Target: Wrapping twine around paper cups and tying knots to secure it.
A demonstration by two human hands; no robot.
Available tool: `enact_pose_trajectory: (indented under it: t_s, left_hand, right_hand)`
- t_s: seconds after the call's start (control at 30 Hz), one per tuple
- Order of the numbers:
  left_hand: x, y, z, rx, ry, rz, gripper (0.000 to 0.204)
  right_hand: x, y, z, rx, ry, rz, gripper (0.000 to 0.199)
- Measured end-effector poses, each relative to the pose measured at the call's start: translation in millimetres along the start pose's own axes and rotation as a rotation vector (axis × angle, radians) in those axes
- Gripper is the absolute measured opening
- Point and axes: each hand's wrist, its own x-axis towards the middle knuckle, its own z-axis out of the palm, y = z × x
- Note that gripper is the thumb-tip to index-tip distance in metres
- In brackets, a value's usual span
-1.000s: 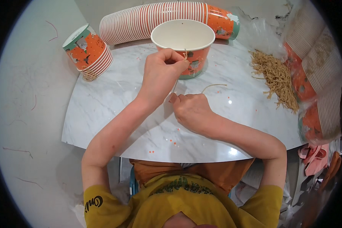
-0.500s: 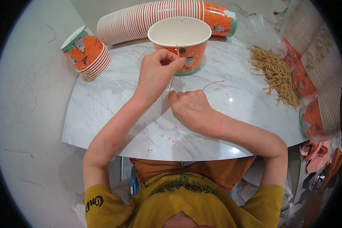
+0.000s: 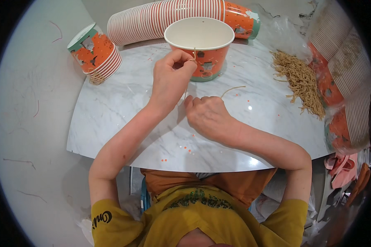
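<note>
An open orange paper bucket with a white inside stands upright on the marble table. My left hand pinches a thin tan string right at the bucket's near rim. The string runs down from there to my right hand, which rests on the table with its fingers closed on the string. A loose end of the string curls out to the right of that hand.
A long nested row of buckets lies on its side behind the upright one. A short stack leans at the table's left corner. A heap of tan strings lies at right, beside more stacked buckets. Small orange dots speckle the tabletop.
My left hand has risen with the string from beside the bucket's wall up to its rim. My right hand has stayed in place on the table.
</note>
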Motion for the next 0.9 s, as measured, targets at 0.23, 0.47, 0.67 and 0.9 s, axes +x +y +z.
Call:
enact_pose_trajectory:
  t_s: [0.23,0.47,0.67,0.9]
  left_hand:
    - [9.9,-1.4,2.3,-0.097,0.077,-0.124,0.011]
    - [30.6,2.0,3.9,-0.038,0.033,-0.146,0.012]
    - [38.7,-3.4,-4.2,0.008,-0.005,-0.128,0.013]
    - [22.0,-17.8,-31.1,-0.034,-0.092,-0.324,0.016]
  right_hand:
    - [-2.2,-8.5,-10.1,0.030,-0.003,-0.095,0.031]
    - [-4.9,-16.4,-12.9,-0.056,0.004,-0.231,0.036]
    - [-3.8,-11.9,-10.9,0.000,-0.026,-0.237,0.036]
    - [-0.5,-6.1,-8.7,0.200,-0.029,-0.111,0.027]
